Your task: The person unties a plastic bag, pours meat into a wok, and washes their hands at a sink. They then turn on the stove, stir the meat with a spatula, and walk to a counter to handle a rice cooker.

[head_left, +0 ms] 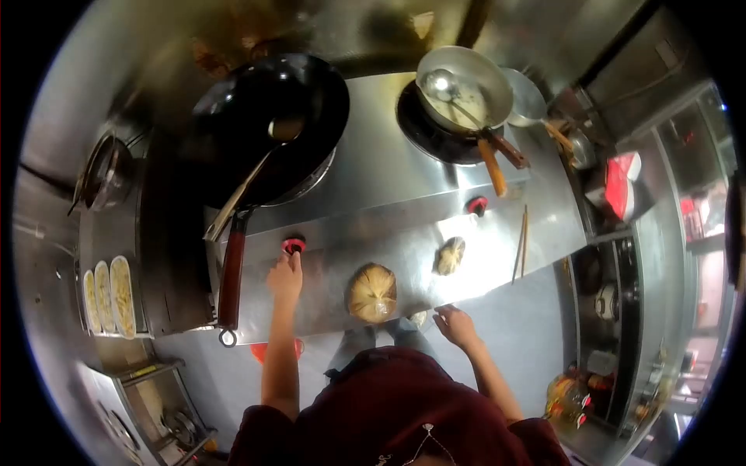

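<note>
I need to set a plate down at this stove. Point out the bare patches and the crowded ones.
Bare steel lies between the wok and the silver pan, and on the ledge between the small bag and the chopsticks. Crowded: the ledge front, where the left hand is at a red knob beside the large bag.
</note>
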The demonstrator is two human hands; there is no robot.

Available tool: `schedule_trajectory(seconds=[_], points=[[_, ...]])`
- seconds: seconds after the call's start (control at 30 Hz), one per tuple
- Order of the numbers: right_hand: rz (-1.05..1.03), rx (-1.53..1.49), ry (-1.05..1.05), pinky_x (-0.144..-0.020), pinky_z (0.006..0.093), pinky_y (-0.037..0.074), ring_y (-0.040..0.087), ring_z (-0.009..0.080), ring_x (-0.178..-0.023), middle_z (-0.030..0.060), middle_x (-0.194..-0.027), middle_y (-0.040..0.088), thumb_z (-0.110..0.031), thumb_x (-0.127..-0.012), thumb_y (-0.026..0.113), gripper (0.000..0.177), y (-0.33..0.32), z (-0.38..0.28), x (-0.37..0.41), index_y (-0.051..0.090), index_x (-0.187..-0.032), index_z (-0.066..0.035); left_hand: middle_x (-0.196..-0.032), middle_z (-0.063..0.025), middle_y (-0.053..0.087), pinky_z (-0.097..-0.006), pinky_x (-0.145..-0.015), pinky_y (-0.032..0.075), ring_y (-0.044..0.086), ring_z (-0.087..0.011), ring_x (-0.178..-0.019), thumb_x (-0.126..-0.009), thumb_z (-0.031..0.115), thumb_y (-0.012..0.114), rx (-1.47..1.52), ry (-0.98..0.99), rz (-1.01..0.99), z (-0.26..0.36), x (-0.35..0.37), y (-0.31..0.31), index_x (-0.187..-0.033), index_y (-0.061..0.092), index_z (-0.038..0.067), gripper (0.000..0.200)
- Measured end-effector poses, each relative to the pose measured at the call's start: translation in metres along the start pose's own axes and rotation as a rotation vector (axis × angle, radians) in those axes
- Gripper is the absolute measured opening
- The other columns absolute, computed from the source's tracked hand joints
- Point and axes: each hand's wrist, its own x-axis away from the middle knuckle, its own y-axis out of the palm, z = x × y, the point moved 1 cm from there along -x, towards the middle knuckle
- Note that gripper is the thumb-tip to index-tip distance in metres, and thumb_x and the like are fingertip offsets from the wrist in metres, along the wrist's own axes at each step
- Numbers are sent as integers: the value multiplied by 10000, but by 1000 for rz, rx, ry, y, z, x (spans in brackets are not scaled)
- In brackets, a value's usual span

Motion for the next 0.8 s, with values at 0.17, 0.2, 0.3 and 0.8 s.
schedule_trajectory(seconds=[0.17,0.2,0.3,0.8], points=[[-65,-19,-75,-658,385,468,572,314,-776,126,-902,590,-229,-796,540,228,0,-43,-34,570,-976,-93,-804,-139,611,-398,-699,446,580,-312,-768,-810,358,517,225,335,-389,27,52,13,-939,555,42,343],[-45,-61,-141,-668,381,469,571,312,-798,123,-926,589,-241,-781,562,271,24,-35,-40,552,-1012,-101,-858,-149,598,-395,-716,442,571,-316,-797,-791,307,548,367,403,-484,38,68,11,-980,539,39,328],[48,-87,-270,-635,400,470,582,313,-772,138,-869,599,-270,-718,610,358,46,-45,-64,523,-1021,-101,-1036,-176,528,-403,-774,425,531,-328,-907,-720,192,623,477,701,-476,72,96,21,-1099,479,41,433],[-14,-306,-184,-615,395,465,584,302,-700,128,-768,604,-233,-757,541,184,33,1,-44,604,-883,-115,-690,-82,549,-290,-547,422,529,-184,-590,-800,171,566,555,474,-346,84,119,45,-829,544,-7,182]])
